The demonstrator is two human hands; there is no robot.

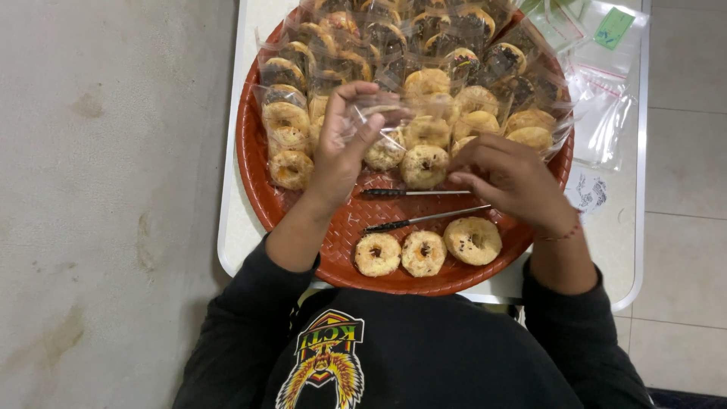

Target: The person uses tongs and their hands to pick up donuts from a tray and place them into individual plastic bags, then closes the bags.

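Note:
My left hand holds up a clear plastic bag by its top over a round red tray; round ring-shaped cookies show through the bag. My right hand hovers beside it, fingers curled and pinched near the bag's lower edge, above two thin metal sticks lying on the tray. Three loose ring cookies sit at the tray's near edge. Many bagged cookies are stacked across the far half of the tray.
The tray rests on a small white table with rounded corners. Empty clear bags lie at the table's right far side. A grey floor spreads to the left and tiles to the right.

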